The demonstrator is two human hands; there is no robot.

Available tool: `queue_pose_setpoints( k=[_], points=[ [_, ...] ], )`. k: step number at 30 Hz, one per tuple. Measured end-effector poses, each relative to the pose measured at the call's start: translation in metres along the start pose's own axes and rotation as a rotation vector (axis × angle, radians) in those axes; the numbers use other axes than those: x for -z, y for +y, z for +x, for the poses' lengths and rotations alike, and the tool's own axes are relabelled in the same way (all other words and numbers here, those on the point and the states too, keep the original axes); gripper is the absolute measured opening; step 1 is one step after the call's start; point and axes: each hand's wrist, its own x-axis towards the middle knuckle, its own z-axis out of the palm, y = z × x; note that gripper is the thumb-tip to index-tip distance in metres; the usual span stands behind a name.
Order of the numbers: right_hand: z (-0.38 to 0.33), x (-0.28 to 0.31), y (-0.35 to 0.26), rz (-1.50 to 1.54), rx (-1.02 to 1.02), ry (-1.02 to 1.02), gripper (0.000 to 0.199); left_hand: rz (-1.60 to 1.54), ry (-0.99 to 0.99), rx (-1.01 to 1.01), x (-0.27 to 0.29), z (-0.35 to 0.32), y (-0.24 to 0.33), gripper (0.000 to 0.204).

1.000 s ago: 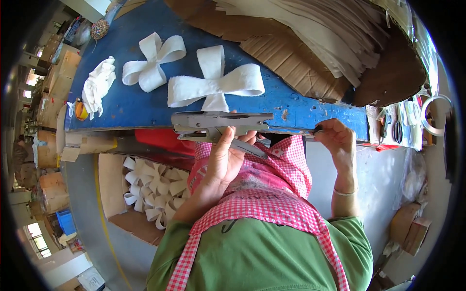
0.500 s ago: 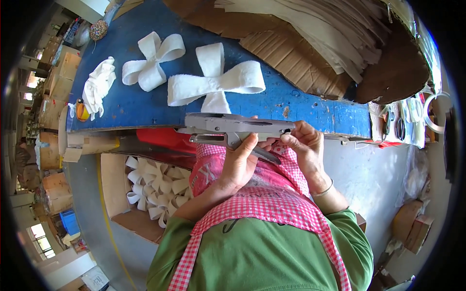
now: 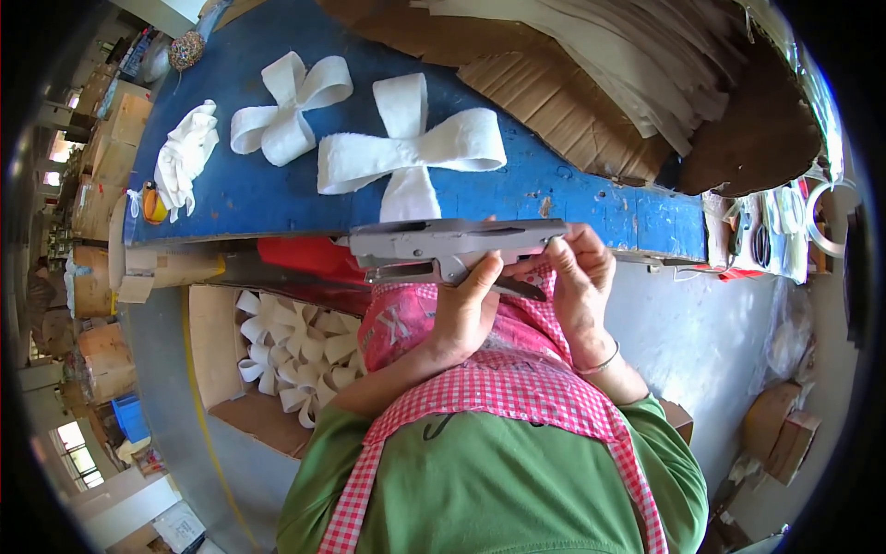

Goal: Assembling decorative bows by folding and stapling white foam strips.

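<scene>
A grey metal plier stapler (image 3: 452, 242) lies level in front of me, just off the table's near edge. My left hand (image 3: 469, 303) is wrapped round its handle from below, thumb on the near side. At the stapler's right end my right hand (image 3: 581, 282) is closed, thumb and fingers pinching that end; whether a small part sits between them is hidden. Beyond the stapler, on the blue table (image 3: 591, 214), lies a white fuzzy fabric bow (image 3: 411, 148) with looped sides. A second white bow (image 3: 291, 109) rests to its left.
White gloves (image 3: 186, 152) lie at the table's left. Cardboard (image 3: 563, 111) with stacked white fabric strips (image 3: 591, 55) covers the far right. Below the table at left stands a cardboard box (image 3: 217, 355) of white bows (image 3: 300, 355). Tools and cords (image 3: 761, 231) hang at the right corner.
The stapler has turned a little, so more of its upper side shows. My right hand has shifted slightly along with its right end. Both hands keep hold; the bows stay put.
</scene>
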Motion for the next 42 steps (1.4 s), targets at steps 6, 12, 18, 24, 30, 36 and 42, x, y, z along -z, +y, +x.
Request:
queue_pose_setpoints(
  k=[6,12,18,24,30,36,42],
  points=[
    [-0.005,-0.009,0.001,0.008,0.141,0.061,0.010,0.063,-0.035,-0.057,-0.002,-0.004,-0.001,0.042],
    [-0.016,0.011,-0.004,0.111,0.059,-0.055,0.007,0.028,-0.145,0.146,0.013,-0.006,0.000,0.038],
    [-0.028,0.052,0.008,0.425,-0.390,-0.242,0.067,0.019,-0.165,0.316,0.018,0.001,-0.013,0.044],
    [-0.039,0.077,0.016,0.429,-0.759,-0.650,0.079,0.210,-0.436,0.638,0.013,-0.003,-0.012,0.079],
    [-0.034,0.054,0.002,0.054,-0.569,-0.658,0.076,0.522,-0.189,0.191,0.045,-0.026,0.017,0.028],
    [-0.047,0.053,-0.001,0.266,-0.498,-0.452,0.067,1.328,0.651,0.135,0.160,-0.163,0.070,0.017],
    [-0.043,0.039,-0.018,0.184,-0.593,-0.223,0.078,1.578,0.604,0.470,0.323,-0.334,0.039,0.025]
  ],
)
